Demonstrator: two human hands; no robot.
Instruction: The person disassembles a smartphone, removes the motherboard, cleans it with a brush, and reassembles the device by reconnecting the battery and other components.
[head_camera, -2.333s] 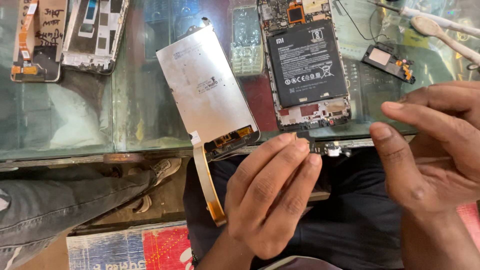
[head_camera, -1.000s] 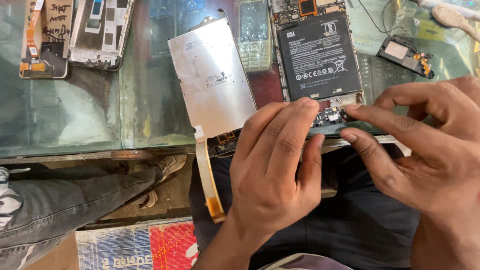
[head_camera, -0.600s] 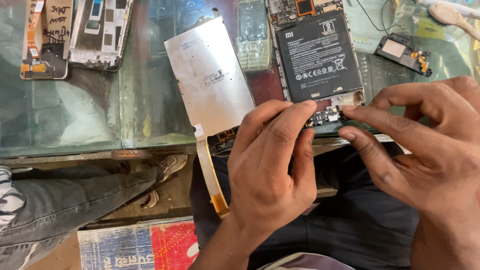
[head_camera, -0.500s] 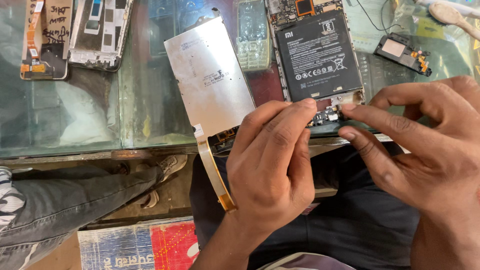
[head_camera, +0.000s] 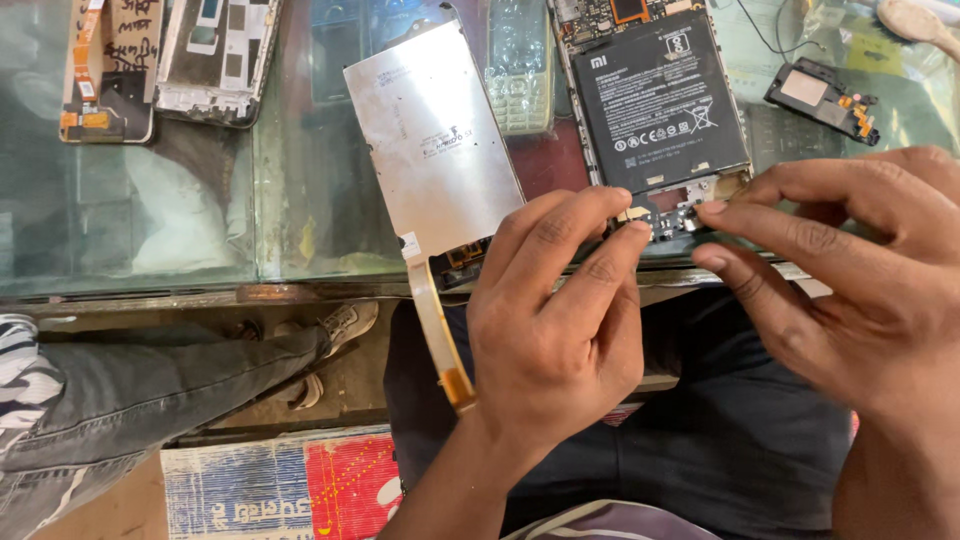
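The small board (head_camera: 668, 214) at the opened phone's (head_camera: 655, 100) lower end is touched by left hand (head_camera: 555, 320) fingertips (not gripped). It is pinched by the right hand (head_camera: 850, 270); a silver screen panel (head_camera: 432, 140) lies alongside

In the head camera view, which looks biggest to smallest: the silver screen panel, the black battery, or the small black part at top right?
1. Silver screen panel, clearly largest.
2. Black battery, somewhat smaller.
3. Small black part, far smallest.
All lie on the glass table.
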